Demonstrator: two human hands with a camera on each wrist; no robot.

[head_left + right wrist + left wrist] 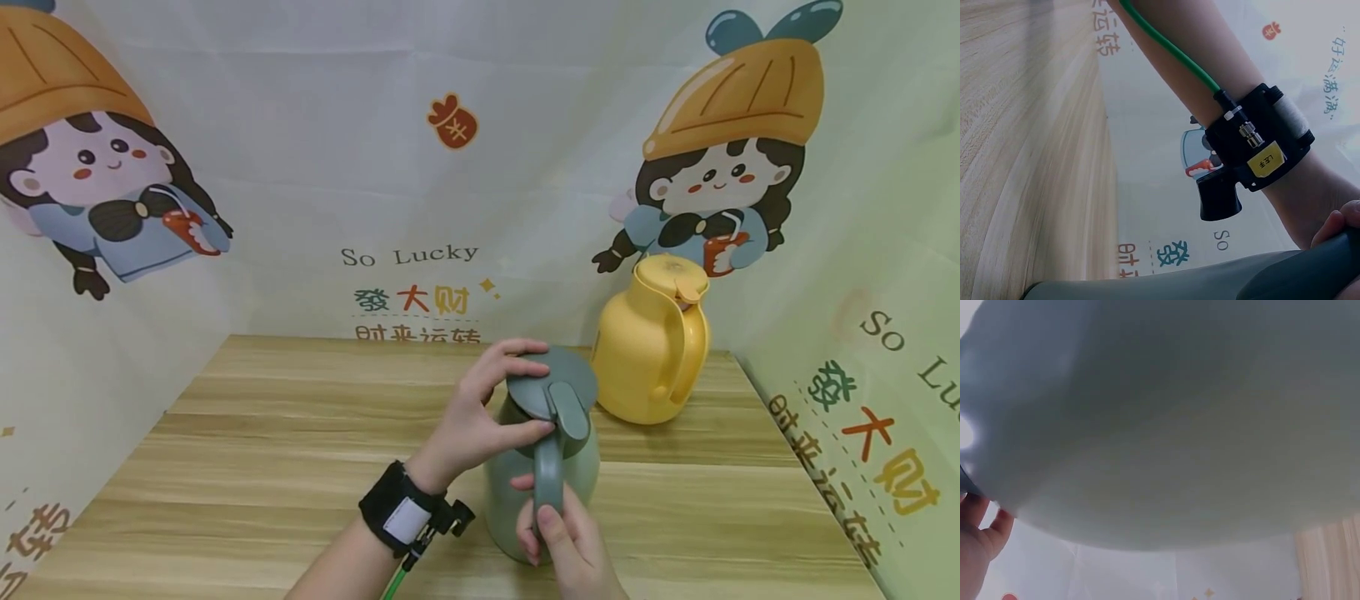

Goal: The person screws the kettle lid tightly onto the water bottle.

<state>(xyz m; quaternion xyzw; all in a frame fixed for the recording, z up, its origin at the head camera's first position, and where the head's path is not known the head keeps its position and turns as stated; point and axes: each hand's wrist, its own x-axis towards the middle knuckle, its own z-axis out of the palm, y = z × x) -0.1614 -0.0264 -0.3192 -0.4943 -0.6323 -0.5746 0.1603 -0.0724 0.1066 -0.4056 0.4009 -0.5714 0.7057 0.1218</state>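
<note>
A green vacuum jug (510,500) stands upright on the wooden table, with a darker grey-green lid (534,400) and handle (549,467). My left hand (476,408) grips the lid from the left, fingers over its far edge and thumb by the top of the handle, just below the lever (570,412). Lower down, my right hand (573,542) holds the handle, fingers curled round it and thumb along its near side. The jug's body (1166,462) fills most of the left wrist view. Along the bottom of the right wrist view runs the jug's side (1147,284).
A yellow vacuum jug (630,358) stands behind and to the right of the green one. The wooden table (315,433) is bordered by a printed cloth backdrop (300,167) at the back and sides. My left wrist wears a black strap (393,508) with a camera and green cable.
</note>
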